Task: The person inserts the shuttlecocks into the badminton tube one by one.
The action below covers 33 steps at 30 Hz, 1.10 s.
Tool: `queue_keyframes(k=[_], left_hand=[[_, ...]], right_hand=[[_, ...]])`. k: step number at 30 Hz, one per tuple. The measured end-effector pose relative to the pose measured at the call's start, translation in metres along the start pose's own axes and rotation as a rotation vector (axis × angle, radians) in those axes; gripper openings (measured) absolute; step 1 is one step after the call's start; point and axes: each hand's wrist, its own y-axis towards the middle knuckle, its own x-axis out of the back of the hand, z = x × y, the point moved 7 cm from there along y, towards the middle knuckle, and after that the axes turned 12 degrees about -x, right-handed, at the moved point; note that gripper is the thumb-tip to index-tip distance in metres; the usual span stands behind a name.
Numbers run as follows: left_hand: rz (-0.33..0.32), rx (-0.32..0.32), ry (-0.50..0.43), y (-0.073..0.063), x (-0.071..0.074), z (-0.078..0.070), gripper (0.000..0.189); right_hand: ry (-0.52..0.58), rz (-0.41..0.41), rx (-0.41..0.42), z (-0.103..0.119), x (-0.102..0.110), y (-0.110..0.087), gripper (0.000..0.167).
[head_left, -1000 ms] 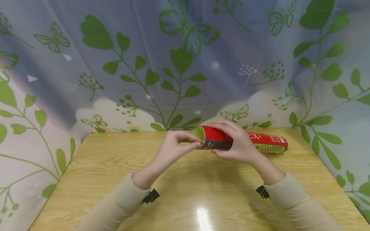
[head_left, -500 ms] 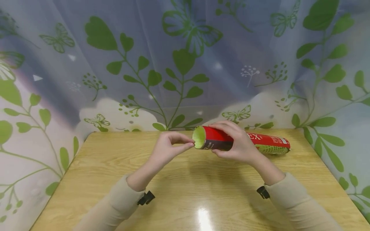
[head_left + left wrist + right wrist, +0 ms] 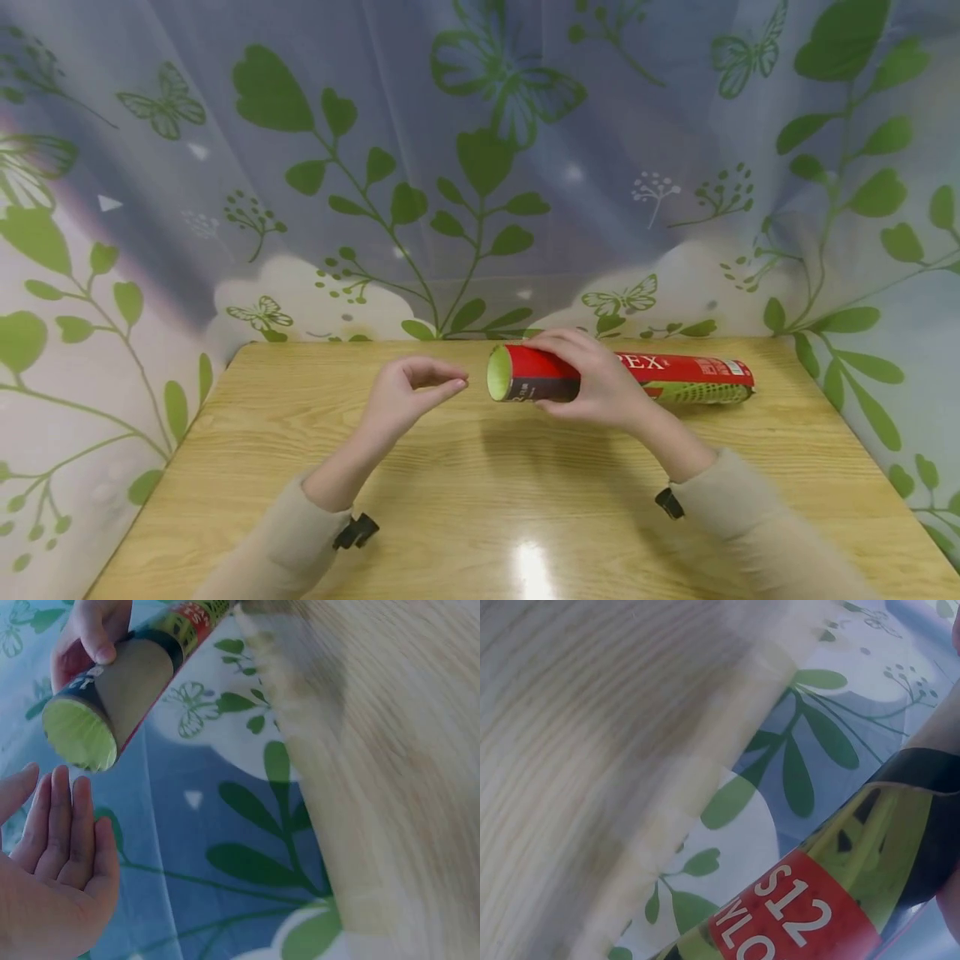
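A long red, black and green shuttlecock tube [image 3: 686, 377] lies slantwise over the back right of the table. My right hand [image 3: 596, 379] grips it near its left end, thumb below and fingers over the top. That end faces left and shows a round yellow-green mouth [image 3: 79, 735], crinkled at its edge. A red label [image 3: 787, 915] with "S12" on it shows in the right wrist view. My left hand [image 3: 408, 396] hovers a short gap left of the mouth. Its fingers are nearly straight, and nothing shows between them and the thumb.
The wooden table [image 3: 450, 500] ends at the back against a curtain [image 3: 360, 275] printed with leaves and butterflies. The curtain also hangs at both sides. A black clip-like strap [image 3: 356, 531] sits at the left sleeve cuff.
My left hand has drawn back leftward from the tube's mouth, where its fingertips touched the rim. My right hand has shifted the tube's near end slightly left and down.
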Motion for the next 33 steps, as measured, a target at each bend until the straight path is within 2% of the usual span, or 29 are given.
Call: queue_keyframes(k=[8,13,20,33], left_hand=[[-0.066,0.082,-0.068,-0.015,0.02,0.026,0.021],[-0.078,0.111,-0.047,-0.023,0.029,0.041,0.023],[-0.101,0.152,-0.012,-0.028,0.039,0.054,0.024],[-0.101,0.162,0.084,-0.029,0.049,0.072,0.028]], right_hand=[[-0.037,0.086,-0.042,0.0,-0.028,0.006,0.07],[-0.082,0.111,-0.081,-0.003,-0.048,0.011,0.069],[-0.124,0.137,-0.141,-0.005,-0.07,0.024,0.069],[-0.227,0.191,-0.215,-0.013,-0.106,0.045,0.071]])
